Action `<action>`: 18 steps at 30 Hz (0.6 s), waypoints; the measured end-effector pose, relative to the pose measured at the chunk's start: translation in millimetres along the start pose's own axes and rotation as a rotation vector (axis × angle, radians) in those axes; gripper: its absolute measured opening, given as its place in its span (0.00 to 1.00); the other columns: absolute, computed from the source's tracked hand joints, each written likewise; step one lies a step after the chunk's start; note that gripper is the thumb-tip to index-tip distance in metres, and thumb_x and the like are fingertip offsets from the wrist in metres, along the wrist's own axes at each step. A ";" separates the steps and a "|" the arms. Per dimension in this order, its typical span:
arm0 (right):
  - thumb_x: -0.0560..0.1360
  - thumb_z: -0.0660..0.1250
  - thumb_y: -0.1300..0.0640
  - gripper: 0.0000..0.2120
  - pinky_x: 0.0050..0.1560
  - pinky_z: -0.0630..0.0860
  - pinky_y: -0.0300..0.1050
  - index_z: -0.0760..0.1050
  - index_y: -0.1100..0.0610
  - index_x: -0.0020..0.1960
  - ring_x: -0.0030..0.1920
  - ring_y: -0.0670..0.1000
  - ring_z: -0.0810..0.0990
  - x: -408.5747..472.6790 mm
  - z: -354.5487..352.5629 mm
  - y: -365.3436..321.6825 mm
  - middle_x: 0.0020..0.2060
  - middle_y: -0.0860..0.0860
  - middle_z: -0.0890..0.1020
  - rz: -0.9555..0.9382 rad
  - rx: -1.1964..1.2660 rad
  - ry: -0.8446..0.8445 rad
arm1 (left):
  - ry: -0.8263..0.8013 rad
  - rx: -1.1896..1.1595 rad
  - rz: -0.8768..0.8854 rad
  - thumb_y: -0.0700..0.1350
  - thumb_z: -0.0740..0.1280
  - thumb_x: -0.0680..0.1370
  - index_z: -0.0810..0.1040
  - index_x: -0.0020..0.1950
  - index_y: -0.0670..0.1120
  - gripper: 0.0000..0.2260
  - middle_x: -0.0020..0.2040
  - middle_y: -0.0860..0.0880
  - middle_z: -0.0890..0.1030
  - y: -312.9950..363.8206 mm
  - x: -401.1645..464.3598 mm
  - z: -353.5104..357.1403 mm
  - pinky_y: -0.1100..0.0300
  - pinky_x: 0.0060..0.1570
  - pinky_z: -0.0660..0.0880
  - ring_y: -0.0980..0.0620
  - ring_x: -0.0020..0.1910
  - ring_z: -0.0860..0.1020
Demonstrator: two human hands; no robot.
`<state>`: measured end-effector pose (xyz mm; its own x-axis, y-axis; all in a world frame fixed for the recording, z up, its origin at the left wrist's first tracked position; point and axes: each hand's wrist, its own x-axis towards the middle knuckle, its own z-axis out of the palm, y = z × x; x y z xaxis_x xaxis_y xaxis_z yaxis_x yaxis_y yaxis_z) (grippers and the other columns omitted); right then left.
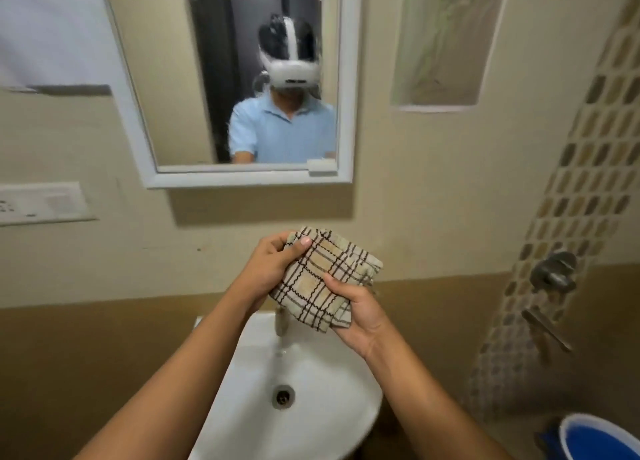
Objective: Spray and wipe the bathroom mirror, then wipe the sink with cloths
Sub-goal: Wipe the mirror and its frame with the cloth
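Checked cloth point(325, 279) is pinched folded between left hand point(273, 269) and right hand point(360, 310) above the sink point(311, 407); mirror point(242, 78) and sink wiping likely both remain.

Head-worn view, forward-down, close over sink point(311, 373)

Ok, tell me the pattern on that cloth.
The cloth is beige with dark brown checked lines, seen in the head view.
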<state>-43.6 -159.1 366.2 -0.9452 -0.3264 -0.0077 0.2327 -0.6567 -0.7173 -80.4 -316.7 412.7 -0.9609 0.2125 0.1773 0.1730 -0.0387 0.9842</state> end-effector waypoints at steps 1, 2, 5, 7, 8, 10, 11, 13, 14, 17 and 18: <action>0.75 0.65 0.65 0.20 0.61 0.76 0.63 0.74 0.63 0.66 0.63 0.64 0.78 11.3 16.8 4.2 0.62 0.64 0.79 -0.007 -0.018 0.004 | 0.009 0.015 0.024 0.45 0.67 0.79 0.80 0.55 0.36 0.13 0.48 0.39 0.85 9.5 0.4 -17.3 0.55 0.46 0.81 0.47 0.44 0.84; 0.75 0.66 0.65 0.21 0.62 0.75 0.64 0.73 0.63 0.68 0.64 0.64 0.77 19.3 30.1 7.2 0.63 0.64 0.78 -0.016 -0.025 -0.001 | 0.011 0.023 0.045 0.45 0.67 0.79 0.80 0.55 0.36 0.12 0.48 0.40 0.85 16.7 0.8 -30.1 0.57 0.46 0.81 0.48 0.44 0.83; 0.73 0.66 0.65 0.22 0.62 0.75 0.64 0.73 0.65 0.67 0.62 0.64 0.79 47.7 77.1 13.8 0.61 0.64 0.79 -0.042 -0.027 0.007 | 0.027 0.053 0.116 0.45 0.67 0.79 0.81 0.50 0.40 0.09 0.44 0.44 0.85 44.7 8.0 -74.1 0.59 0.43 0.79 0.51 0.41 0.83; 0.73 0.65 0.66 0.21 0.62 0.76 0.62 0.74 0.66 0.66 0.61 0.63 0.80 63.6 105.5 13.7 0.60 0.64 0.81 -0.084 -0.008 -0.011 | 0.035 0.091 0.160 0.47 0.67 0.79 0.82 0.51 0.42 0.09 0.46 0.44 0.86 62.1 16.7 -97.5 0.58 0.46 0.80 0.49 0.45 0.84; 0.73 0.65 0.67 0.20 0.60 0.77 0.61 0.74 0.66 0.65 0.60 0.63 0.80 71.0 119.5 12.3 0.59 0.63 0.81 -0.110 -0.003 -0.024 | 0.041 0.104 0.184 0.47 0.66 0.79 0.82 0.53 0.42 0.10 0.48 0.44 0.86 71.7 21.5 -108.5 0.56 0.49 0.80 0.47 0.48 0.84; 0.73 0.65 0.67 0.21 0.59 0.78 0.60 0.74 0.65 0.65 0.60 0.62 0.81 86.9 141.8 8.5 0.59 0.63 0.81 -0.162 -0.013 -0.030 | 0.040 0.130 0.245 0.48 0.66 0.79 0.82 0.55 0.42 0.11 0.50 0.43 0.86 90.2 30.5 -127.0 0.52 0.54 0.80 0.45 0.52 0.84; 0.73 0.65 0.68 0.21 0.60 0.78 0.60 0.74 0.65 0.65 0.60 0.62 0.81 94.3 152.6 4.6 0.59 0.63 0.81 -0.193 -0.023 -0.029 | 0.035 0.149 0.275 0.48 0.66 0.79 0.82 0.55 0.42 0.12 0.51 0.43 0.86 99.9 35.9 -134.6 0.52 0.55 0.79 0.45 0.52 0.83; 0.72 0.65 0.68 0.22 0.59 0.78 0.60 0.73 0.65 0.66 0.59 0.63 0.81 106.7 169.0 -4.6 0.59 0.63 0.81 -0.238 -0.025 -0.028 | 0.022 0.194 0.326 0.48 0.66 0.79 0.82 0.55 0.42 0.12 0.50 0.44 0.86 119.2 45.3 -145.1 0.53 0.54 0.79 0.46 0.52 0.83; 0.72 0.65 0.69 0.22 0.60 0.78 0.61 0.73 0.65 0.66 0.59 0.63 0.81 111.6 177.5 -10.3 0.59 0.63 0.82 -0.257 -0.025 -0.034 | 0.015 0.213 0.354 0.48 0.65 0.79 0.81 0.54 0.42 0.12 0.50 0.44 0.86 129.5 50.0 -149.3 0.54 0.53 0.79 0.47 0.51 0.83; 0.72 0.66 0.68 0.23 0.64 0.73 0.64 0.72 0.65 0.66 0.59 0.64 0.81 124.8 197.8 -33.9 0.58 0.64 0.82 -0.296 -0.029 -0.053 | 0.016 0.238 0.430 0.47 0.65 0.80 0.81 0.55 0.42 0.10 0.50 0.48 0.86 160.7 66.9 -155.2 0.61 0.48 0.80 0.54 0.50 0.83; 0.72 0.67 0.68 0.23 0.64 0.72 0.65 0.72 0.65 0.66 0.58 0.64 0.81 128.2 203.8 -44.0 0.58 0.64 0.82 -0.315 -0.033 -0.059 | 0.020 0.248 0.452 0.47 0.65 0.80 0.82 0.55 0.43 0.10 0.49 0.50 0.85 172.8 73.4 -156.7 0.64 0.46 0.79 0.57 0.49 0.83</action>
<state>-128.4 -310.5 538.7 -0.9545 -0.1498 0.2578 -0.0777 -0.7097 -0.7002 -154.9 -460.7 595.7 -0.7821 0.2096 0.5869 0.6154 0.1113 0.7803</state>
